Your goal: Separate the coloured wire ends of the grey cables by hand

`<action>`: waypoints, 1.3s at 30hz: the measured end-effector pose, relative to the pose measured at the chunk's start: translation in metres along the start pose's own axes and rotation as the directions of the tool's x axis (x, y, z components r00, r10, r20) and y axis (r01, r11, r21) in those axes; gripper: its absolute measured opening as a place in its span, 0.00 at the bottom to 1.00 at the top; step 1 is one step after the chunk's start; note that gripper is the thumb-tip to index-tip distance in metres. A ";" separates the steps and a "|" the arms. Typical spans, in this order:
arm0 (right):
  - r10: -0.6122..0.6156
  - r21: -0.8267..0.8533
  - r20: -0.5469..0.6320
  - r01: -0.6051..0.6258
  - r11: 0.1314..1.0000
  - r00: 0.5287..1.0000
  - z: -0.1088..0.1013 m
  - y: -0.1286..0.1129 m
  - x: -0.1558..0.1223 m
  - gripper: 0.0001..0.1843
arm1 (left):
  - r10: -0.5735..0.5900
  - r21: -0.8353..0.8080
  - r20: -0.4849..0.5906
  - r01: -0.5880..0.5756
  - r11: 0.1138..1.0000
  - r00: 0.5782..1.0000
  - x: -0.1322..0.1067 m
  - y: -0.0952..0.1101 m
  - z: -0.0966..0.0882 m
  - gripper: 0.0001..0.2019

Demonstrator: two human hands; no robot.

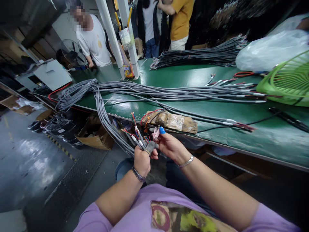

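Observation:
My left hand [142, 161] is closed around a bundle of grey cables [108, 129], near their stripped ends. Thin coloured wires [135, 125] fan out above that fist, and a grey wrap covers its thumb. My right hand [172, 146], a blue cover on one fingertip, pinches a small pale pink piece [156, 132] close to the left thumb. What exactly the piece is, and whether a wire sits in it, I cannot make out. Just beyond both hands, a wooden block [175, 122] with clear tape and an orange-and-black part lies at the bench edge.
Long grey cables [154, 88] stretch across the green bench [212, 112]. Behind them lie a black cable bundle [198, 54], a plastic bag [272, 51] and a green fan [287, 80]. White posts [113, 35] rise from the bench. People stand on the far side.

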State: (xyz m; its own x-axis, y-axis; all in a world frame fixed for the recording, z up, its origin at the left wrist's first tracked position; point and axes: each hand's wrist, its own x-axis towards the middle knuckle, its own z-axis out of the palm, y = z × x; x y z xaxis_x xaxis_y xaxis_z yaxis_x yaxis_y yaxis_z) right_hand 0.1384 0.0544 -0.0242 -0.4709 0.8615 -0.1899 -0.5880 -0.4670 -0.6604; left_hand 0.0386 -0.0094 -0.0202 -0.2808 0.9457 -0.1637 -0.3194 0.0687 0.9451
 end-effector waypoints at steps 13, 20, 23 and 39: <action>0.106 0.027 0.025 -0.106 0.994 0.994 -0.016 0.007 -0.013 0.18 | 0.000 0.016 0.008 0.000 1.000 1.000 -0.005 -0.004 -0.007 0.18; 0.034 -0.224 0.080 -0.016 0.974 0.996 -0.024 0.013 -0.028 0.15 | 0.004 0.032 0.023 -0.004 0.999 1.000 -0.011 -0.010 -0.018 0.19; -0.009 -0.296 0.071 0.029 0.955 0.997 -0.020 0.015 -0.027 0.16 | -0.005 0.036 0.064 0.003 0.999 0.998 -0.012 -0.011 -0.020 0.19; 0.070 -0.022 -0.087 -0.072 0.997 0.994 -0.014 -0.001 -0.007 0.19 | 0.060 -0.040 0.005 -0.060 0.997 0.998 -0.013 0.005 -0.008 0.16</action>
State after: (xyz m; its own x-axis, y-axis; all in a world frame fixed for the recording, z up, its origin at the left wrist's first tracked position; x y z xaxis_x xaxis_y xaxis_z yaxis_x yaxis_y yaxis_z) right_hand 0.1519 0.0514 -0.0321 -0.4517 0.8409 -0.2981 -0.5381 -0.5233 -0.6608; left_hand 0.0334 -0.0235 -0.0152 -0.2947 0.9498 -0.1048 -0.3375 -0.0008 0.9413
